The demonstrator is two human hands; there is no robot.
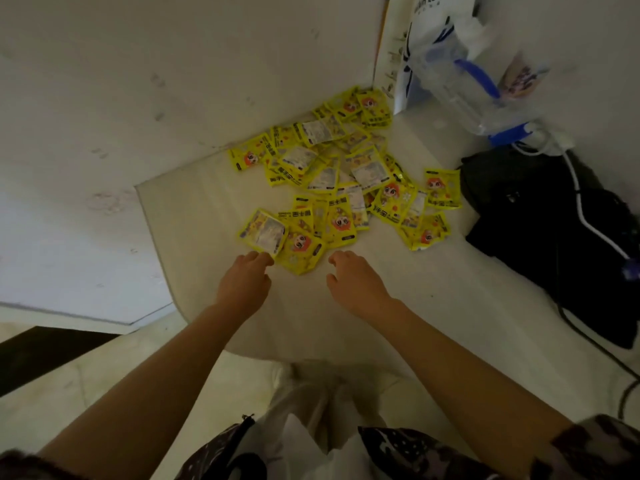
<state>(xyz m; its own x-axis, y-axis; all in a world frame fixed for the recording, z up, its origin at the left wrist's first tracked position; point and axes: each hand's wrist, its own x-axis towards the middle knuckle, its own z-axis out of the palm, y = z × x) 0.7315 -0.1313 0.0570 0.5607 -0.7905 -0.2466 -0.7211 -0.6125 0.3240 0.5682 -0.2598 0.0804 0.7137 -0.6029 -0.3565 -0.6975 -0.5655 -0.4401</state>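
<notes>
Approx. forty small flat yellow plastic-film sachets point(332, 181) w/ cartoon-face print are scattered loosely over the far part of the white table top point(398, 306), overlapping, some face up, some w/ the pale printed back up. The nearest one, a label-up sachet point(264, 232), lies at the near-left edge of the scatter, partly over a face-up sachet point(302, 249). The left hand point(244, 278) is extended to it, fingers curled, tips at its near corner; whether the corner is actually pinched cannot be told from this view. The right hand point(353, 278) is held just short of the scatter, fingers loosely bent, nothing held, not touching any sachet. Handling est.: sachets judged very light, thin, flexible, glossy film, so prob. slippery and apt to slide over each other or over the smooth top if pushed. Grip best taken at a sealed edge or free corner, thumb under and forefinger over; a flat-lying sachet may need to be dragged off its neighbour to lift an edge. Contents prob. soft, so a light pinch is deemed sufficient. To the right, apart from the sachets: a clear plastic water bottle w/ blue cap point(478, 95) and a black fabric bag point(540, 216).
</notes>
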